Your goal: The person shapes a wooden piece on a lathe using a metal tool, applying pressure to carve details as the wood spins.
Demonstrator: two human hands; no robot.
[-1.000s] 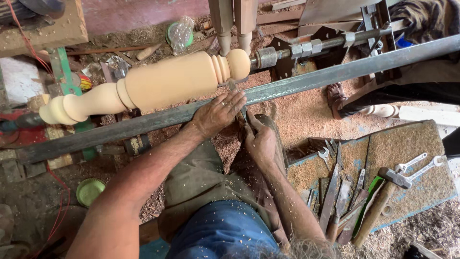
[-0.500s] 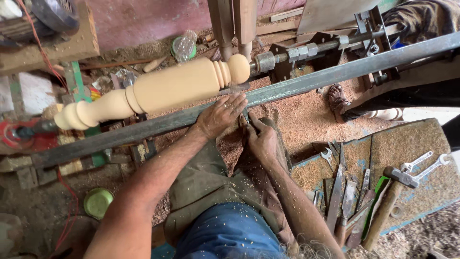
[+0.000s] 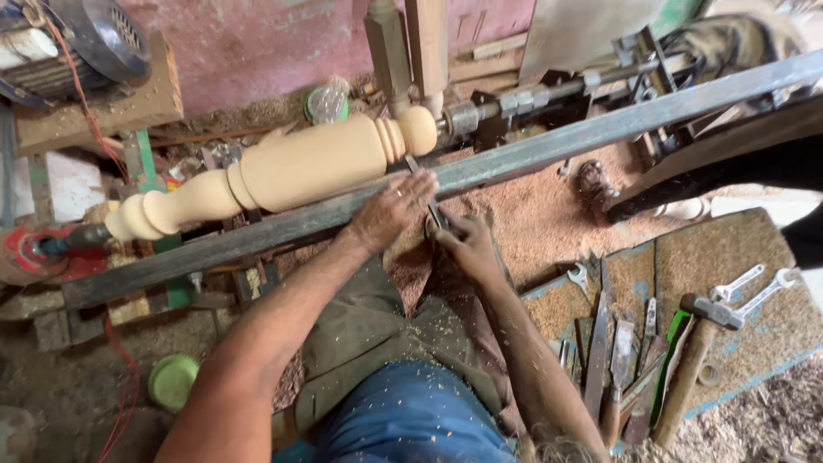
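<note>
Person sits at a lathe, w/ a pale turned spindle (image 3: 309,163) mounted horizontally between centres, just behind a long steel rail (image 3: 549,146). Left hand (image 3: 393,210) rests on the rail, fingers pressed over a chisel (image 3: 429,201) whose tip reaches up to the spindle near its beaded right end. Right hand (image 3: 467,249) sits just below, closed round the chisel's handle end. Hands are close together, both clamped on the same tool. Sawdust covers the floor & lap. To the right, a mat (image 3: 737,257) w/ a hammer (image 3: 699,343), wrenches (image 3: 754,287) & more chisels. Green lid (image 3: 171,381) lower left, motor (image 3: 69,47) top left.
</note>
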